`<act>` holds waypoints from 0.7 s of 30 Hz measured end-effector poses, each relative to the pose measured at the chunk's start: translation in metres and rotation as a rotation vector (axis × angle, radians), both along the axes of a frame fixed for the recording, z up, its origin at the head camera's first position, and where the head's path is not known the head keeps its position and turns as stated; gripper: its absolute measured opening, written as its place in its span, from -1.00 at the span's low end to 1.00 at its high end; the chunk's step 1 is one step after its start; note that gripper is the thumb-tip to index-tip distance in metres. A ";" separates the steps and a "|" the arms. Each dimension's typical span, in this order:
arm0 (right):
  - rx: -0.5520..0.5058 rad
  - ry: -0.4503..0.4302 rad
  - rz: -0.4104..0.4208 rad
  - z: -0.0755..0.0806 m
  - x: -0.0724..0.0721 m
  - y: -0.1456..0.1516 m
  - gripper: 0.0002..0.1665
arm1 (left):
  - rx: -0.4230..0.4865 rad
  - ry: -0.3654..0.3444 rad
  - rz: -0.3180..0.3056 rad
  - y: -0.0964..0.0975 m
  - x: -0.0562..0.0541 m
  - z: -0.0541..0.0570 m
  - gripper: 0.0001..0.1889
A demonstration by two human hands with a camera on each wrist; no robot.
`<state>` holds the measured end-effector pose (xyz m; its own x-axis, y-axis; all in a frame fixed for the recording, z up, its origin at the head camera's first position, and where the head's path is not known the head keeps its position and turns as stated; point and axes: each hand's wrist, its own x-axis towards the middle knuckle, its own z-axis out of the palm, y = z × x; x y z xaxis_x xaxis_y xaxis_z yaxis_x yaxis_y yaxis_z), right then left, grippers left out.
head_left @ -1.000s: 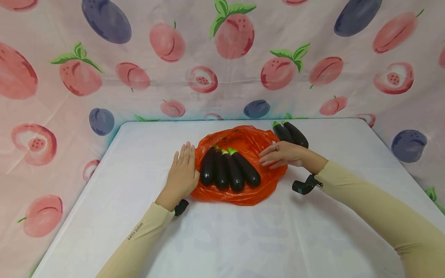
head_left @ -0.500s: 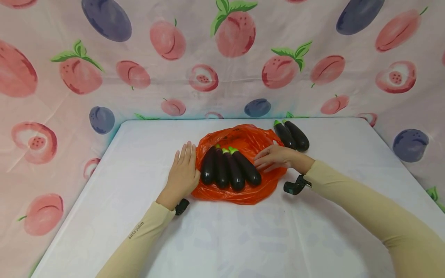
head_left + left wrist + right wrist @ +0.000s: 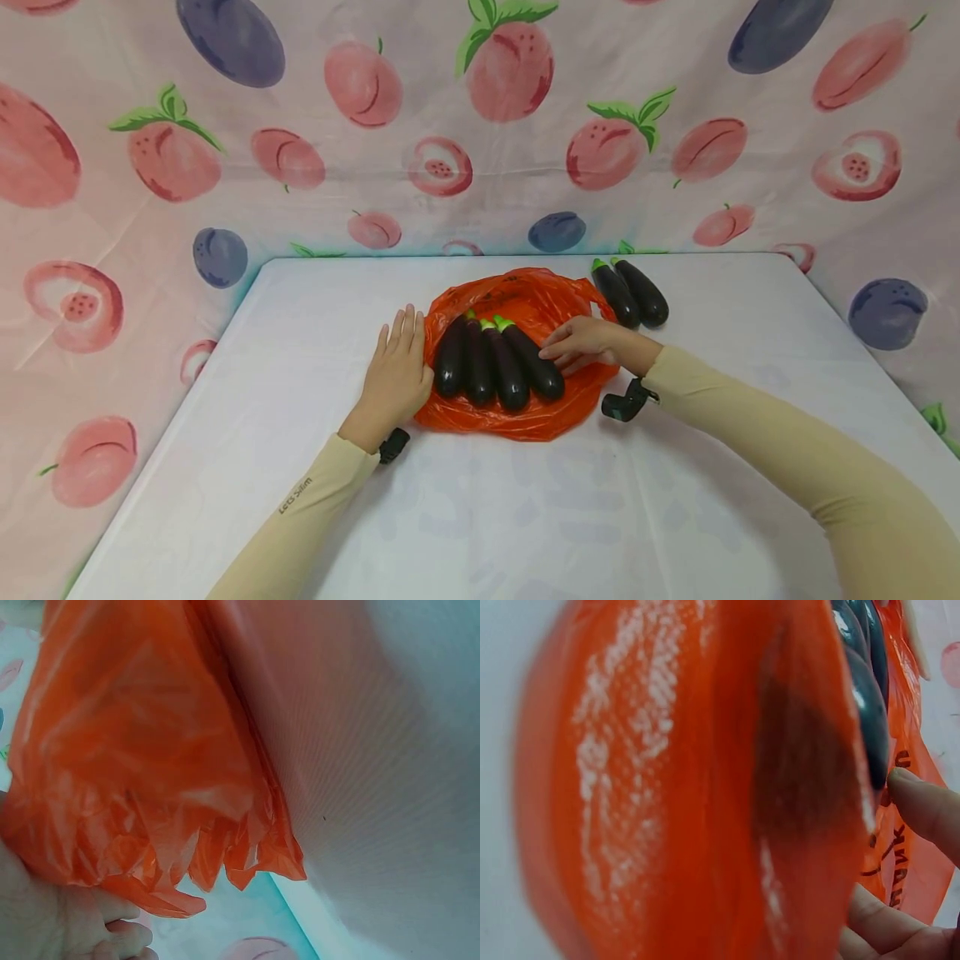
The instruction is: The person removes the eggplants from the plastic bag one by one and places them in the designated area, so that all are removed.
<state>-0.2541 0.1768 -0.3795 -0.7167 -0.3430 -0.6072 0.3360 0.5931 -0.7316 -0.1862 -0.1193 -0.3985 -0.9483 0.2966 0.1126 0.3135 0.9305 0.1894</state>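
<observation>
Several dark purple eggplants (image 3: 495,367) with green stem ends lie side by side in a red-orange plastic bag (image 3: 551,421), its mouth spread wide. My left hand (image 3: 393,367) lies along the bag's left side, fingers straight and together. In the left wrist view, crinkled bag plastic (image 3: 135,742) covers part of that hand (image 3: 60,922). My right hand (image 3: 588,342) reaches over the bag's right part, fingertips right at the rightmost eggplant (image 3: 534,367). The right wrist view has the thumb (image 3: 930,810) at an eggplant's (image 3: 870,720) side, with bag plastic (image 3: 652,787) hiding much of it.
Two more eggplants (image 3: 630,292) lie on the white table (image 3: 480,517) behind the right hand, outside the bag. A fruit-patterned cloth (image 3: 300,75) hangs along the table's back and sides. Dark wrist cameras (image 3: 624,404) hang under both wrists.
My right hand has moved left and slightly down over the bag, from its right edge to the rightmost eggplant. The left hand and the eggplants keep their places.
</observation>
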 end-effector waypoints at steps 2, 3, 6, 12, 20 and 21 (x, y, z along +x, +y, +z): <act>0.003 -0.003 -0.008 -0.001 -0.001 -0.001 -0.47 | -0.001 -0.003 0.000 0.000 0.000 0.000 -0.29; 0.003 -0.004 -0.007 -0.001 -0.001 -0.002 -0.46 | 0.000 -0.003 0.000 0.000 0.000 0.001 -0.29; -0.001 -0.010 -0.005 -0.002 -0.001 -0.003 -0.46 | -0.005 -0.017 0.005 0.000 0.000 0.002 -0.28; -0.019 -0.032 -0.009 -0.003 -0.001 -0.004 -0.45 | -0.006 -0.034 0.009 0.000 0.000 0.002 -0.28; -0.028 -0.038 -0.008 -0.002 0.000 -0.005 -0.43 | 0.000 -0.012 0.002 -0.001 0.000 0.002 -0.28; -0.030 -0.040 -0.011 -0.002 0.001 -0.005 -0.43 | 0.000 -0.010 0.002 -0.002 0.000 0.002 -0.28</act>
